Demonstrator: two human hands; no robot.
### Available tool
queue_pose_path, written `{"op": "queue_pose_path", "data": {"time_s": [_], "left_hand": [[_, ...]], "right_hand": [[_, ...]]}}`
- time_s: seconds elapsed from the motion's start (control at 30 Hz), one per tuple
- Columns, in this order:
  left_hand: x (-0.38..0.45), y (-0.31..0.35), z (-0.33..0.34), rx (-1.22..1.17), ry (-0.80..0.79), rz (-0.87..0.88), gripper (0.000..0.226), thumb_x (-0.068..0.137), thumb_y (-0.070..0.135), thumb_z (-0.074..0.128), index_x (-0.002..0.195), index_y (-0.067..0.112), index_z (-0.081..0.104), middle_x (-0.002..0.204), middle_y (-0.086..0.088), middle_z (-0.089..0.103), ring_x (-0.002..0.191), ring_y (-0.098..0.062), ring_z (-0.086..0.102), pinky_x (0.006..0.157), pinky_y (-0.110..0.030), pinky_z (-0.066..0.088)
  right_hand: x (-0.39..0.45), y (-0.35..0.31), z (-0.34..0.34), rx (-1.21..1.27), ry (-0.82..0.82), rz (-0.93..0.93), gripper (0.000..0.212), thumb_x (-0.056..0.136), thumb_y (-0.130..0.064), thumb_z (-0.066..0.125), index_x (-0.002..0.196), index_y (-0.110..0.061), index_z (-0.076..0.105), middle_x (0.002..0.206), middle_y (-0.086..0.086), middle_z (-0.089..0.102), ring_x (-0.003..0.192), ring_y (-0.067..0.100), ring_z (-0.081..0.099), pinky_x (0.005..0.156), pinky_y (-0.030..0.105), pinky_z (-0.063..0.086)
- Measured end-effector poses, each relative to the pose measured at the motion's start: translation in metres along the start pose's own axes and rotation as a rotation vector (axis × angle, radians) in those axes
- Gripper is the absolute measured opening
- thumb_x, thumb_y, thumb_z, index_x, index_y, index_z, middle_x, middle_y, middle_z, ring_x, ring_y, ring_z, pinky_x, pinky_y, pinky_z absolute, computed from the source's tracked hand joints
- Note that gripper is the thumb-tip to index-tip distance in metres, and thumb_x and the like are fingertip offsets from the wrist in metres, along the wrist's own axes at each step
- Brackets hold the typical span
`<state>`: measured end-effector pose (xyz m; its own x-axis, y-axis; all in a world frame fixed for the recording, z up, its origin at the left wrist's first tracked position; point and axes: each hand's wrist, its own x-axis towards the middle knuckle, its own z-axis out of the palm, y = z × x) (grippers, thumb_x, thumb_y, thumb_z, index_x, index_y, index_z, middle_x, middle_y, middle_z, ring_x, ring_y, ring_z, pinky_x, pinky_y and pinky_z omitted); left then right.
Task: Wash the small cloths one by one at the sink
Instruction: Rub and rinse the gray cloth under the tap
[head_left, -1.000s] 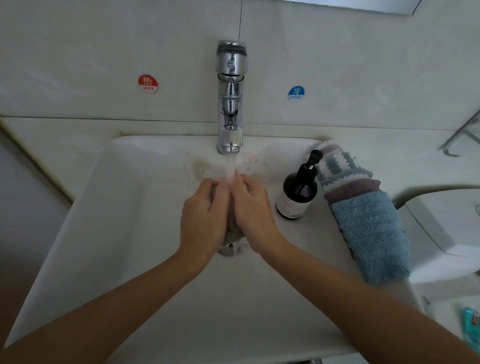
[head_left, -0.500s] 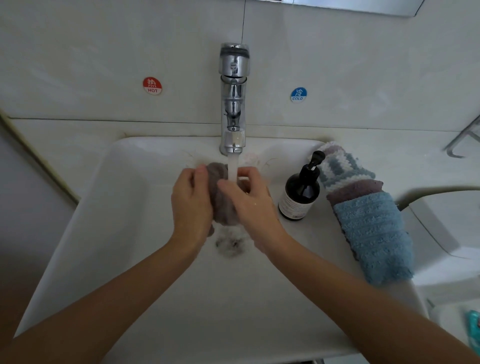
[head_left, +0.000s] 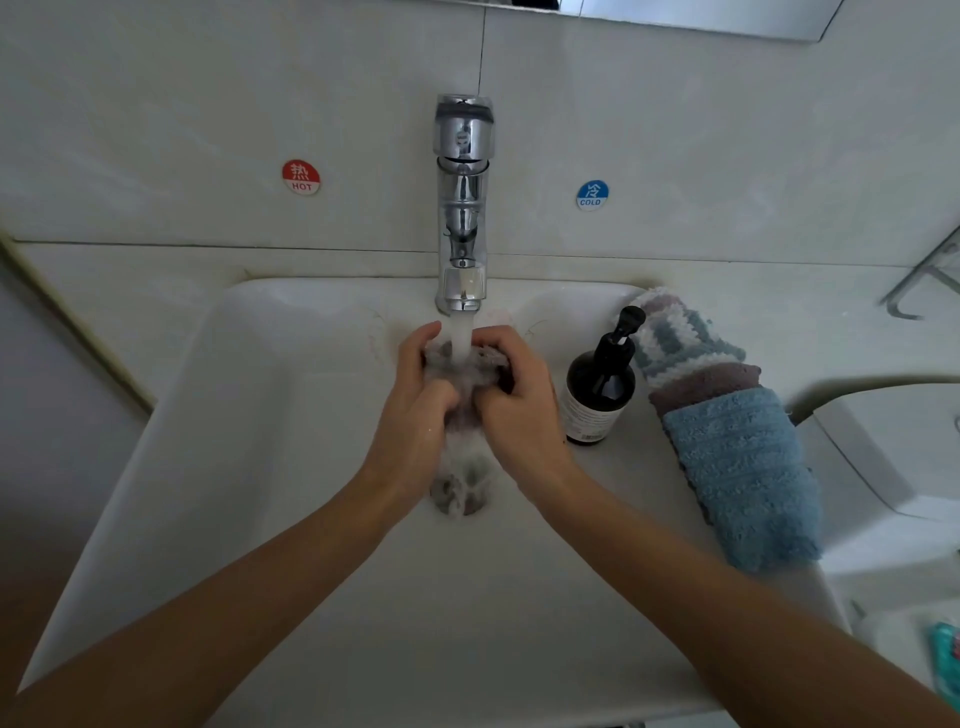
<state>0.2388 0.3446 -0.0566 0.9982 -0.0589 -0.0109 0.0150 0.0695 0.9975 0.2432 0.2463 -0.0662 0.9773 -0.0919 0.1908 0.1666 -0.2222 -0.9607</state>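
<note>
cloth (head_left: 466, 370) | white sink (head_left: 270, 426) | running tap (head_left: 462, 208) | tiled wall (head_left: 727, 130)

White sink (head_left: 291, 467) rim carries 1 dark pump bottle (head_left: 597, 395) and 3 stacked cloths (head_left: 727, 441).

Pale tiled wall (head_left: 727, 130) — red HOT sticker (head_left: 301, 177), blue COLD sticker (head_left: 592, 195) — dim, even light.

Your left hand (head_left: 415, 410) and right hand (head_left: 519, 400) grip a wet grey-brown cloth (head_left: 462, 371) under water running from the chrome tap (head_left: 462, 208), above the white sink (head_left: 260, 441); a dark pump bottle (head_left: 597, 389) stands beside folded cloths (head_left: 727, 441)
</note>
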Motion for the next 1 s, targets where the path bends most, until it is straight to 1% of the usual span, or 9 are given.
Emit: {"op": "queue_pose_path", "data": {"time_s": [0.13, 0.23, 0.3, 0.4, 0.57, 0.7, 0.8, 0.9, 1.0], "left_hand": [[0.002, -0.002, -0.006, 0.082, -0.1, -0.016, 0.034, 0.101, 0.03, 0.044, 0.134, 0.023, 0.04, 0.078, 0.005, 0.065, 0.065, -0.007, 0.064, 0.056, -0.02, 0.048], [0.002, -0.006, -0.011, 0.174, -0.071, -0.032, 0.049, 0.095, 0.059, 0.038, 0.132, 0.027, 0.042, 0.09, 0.007, 0.064, 0.079, -0.007, 0.065, 0.063, -0.022, 0.049], [0.002, -0.008, -0.01, 0.191, -0.031, -0.027, 0.039, 0.095, 0.052, 0.046, 0.125, 0.027, 0.047, 0.094, 0.008, 0.065, 0.082, -0.007, 0.065, 0.064, -0.021, 0.049], [0.002, -0.006, -0.007, 0.176, 0.048, 0.027, 0.02, 0.097, 0.028, 0.054, 0.117, 0.025, 0.052, 0.093, 0.007, 0.066, 0.077, -0.002, 0.065, 0.06, -0.016, 0.048], [0.0, 0.0, -0.007, 0.12, 0.126, 0.14, 0.031, 0.095, 0.013, 0.057, 0.124, 0.018, 0.049, 0.094, 0.004, 0.062, 0.074, -0.001, 0.063, 0.06, -0.014, 0.05], [-0.005, 0.005, -0.007, -0.039, 0.085, 0.16, 0.039, 0.095, -0.006, 0.044, 0.126, 0.017, 0.043, 0.099, -0.005, 0.057, 0.061, 0.001, 0.059, 0.049, -0.013, 0.045], [-0.006, 0.003, -0.006, -0.001, 0.029, 0.163, 0.058, 0.088, -0.017, 0.038, 0.13, 0.024, 0.038, 0.113, -0.003, 0.053, 0.068, -0.001, 0.06, 0.05, -0.015, 0.046], [-0.003, -0.005, -0.005, 0.092, 0.04, 0.185, 0.056, 0.087, -0.003, 0.044, 0.129, 0.034, 0.035, 0.126, 0.0, 0.05, 0.095, -0.004, 0.06, 0.07, -0.024, 0.055], [-0.002, -0.01, -0.004, 0.265, 0.094, 0.184, 0.042, 0.093, 0.036, 0.044, 0.134, 0.036, 0.033, 0.125, 0.008, 0.05, 0.115, -0.011, 0.053, 0.094, -0.031, 0.046]], "right_hand": [[-0.004, -0.005, -0.003, 0.186, -0.088, 0.101, 0.042, 0.066, -0.013, 0.052, 0.107, -0.019, 0.062, 0.108, 0.019, 0.056, 0.086, 0.022, 0.057, 0.057, 0.019, 0.047], [-0.003, -0.006, 0.0, 0.217, -0.103, 0.163, 0.031, 0.078, -0.034, 0.053, 0.103, -0.019, 0.063, 0.1, 0.011, 0.056, 0.081, 0.013, 0.054, 0.062, 0.021, 0.043], [-0.003, -0.004, 0.003, 0.197, -0.074, 0.207, 0.031, 0.084, -0.041, 0.053, 0.107, -0.022, 0.063, 0.107, 0.008, 0.061, 0.092, 0.018, 0.062, 0.07, 0.03, 0.052], [-0.007, -0.002, 0.005, 0.154, -0.033, 0.185, 0.026, 0.096, -0.027, 0.051, 0.122, -0.026, 0.053, 0.116, 0.004, 0.061, 0.104, 0.017, 0.062, 0.075, 0.029, 0.053], [-0.008, -0.001, 0.01, 0.112, -0.051, 0.206, 0.044, 0.085, -0.047, 0.049, 0.126, -0.033, 0.047, 0.116, -0.008, 0.061, 0.107, 0.008, 0.061, 0.094, 0.039, 0.054], [-0.007, -0.001, 0.007, 0.16, -0.101, 0.242, 0.046, 0.085, -0.055, 0.055, 0.125, -0.035, 0.049, 0.093, 0.0, 0.067, 0.073, 0.015, 0.065, 0.068, 0.039, 0.055], [-0.005, 0.0, 0.007, 0.149, -0.059, 0.231, 0.034, 0.089, -0.045, 0.053, 0.121, -0.034, 0.051, 0.094, 0.003, 0.067, 0.072, 0.02, 0.064, 0.065, 0.043, 0.054], [-0.005, -0.001, 0.008, 0.093, -0.016, 0.204, 0.024, 0.096, -0.031, 0.049, 0.12, -0.032, 0.052, 0.099, 0.001, 0.068, 0.085, 0.018, 0.067, 0.08, 0.048, 0.058], [-0.006, -0.006, 0.002, 0.119, 0.031, 0.113, 0.024, 0.101, -0.013, 0.045, 0.12, -0.028, 0.052, 0.098, -0.006, 0.066, 0.088, 0.006, 0.065, 0.08, 0.032, 0.057]]}}
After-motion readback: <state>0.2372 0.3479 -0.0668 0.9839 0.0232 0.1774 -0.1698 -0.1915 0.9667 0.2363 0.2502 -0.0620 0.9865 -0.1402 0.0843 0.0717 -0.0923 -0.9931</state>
